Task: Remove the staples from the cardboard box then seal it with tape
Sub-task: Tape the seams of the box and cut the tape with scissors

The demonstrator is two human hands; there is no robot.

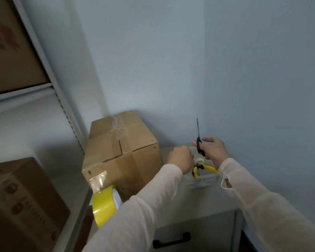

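Nearest, along the bottom of the frame: two pale loose sleeves reaching up toward centre right. Grips black-handled scissors in the right hand, blades together and pointing straight up against the pale blue wall. Curls the left hand into a fist above a clear plastic tray holding yellow-handled pliers and a small pale tape roll; cannot tell whether anything sits inside that fist. Brown cardboard box at centre frame, on the grey cabinet top, left of both hands, with a clear strip stuck near its lower front corner and a yellow roll of packing tape just below, seemingly hanging from that strip. Looks like the sealing step, scissors in hand for the cut. Calls next for carrying the blades leftward, past the left forearm, to the tape between roll and box. Tight on room: wall close behind, grey metal shelving upright just beside the box at left, cabinet's left edge right by the roll; open space mostly above the box.
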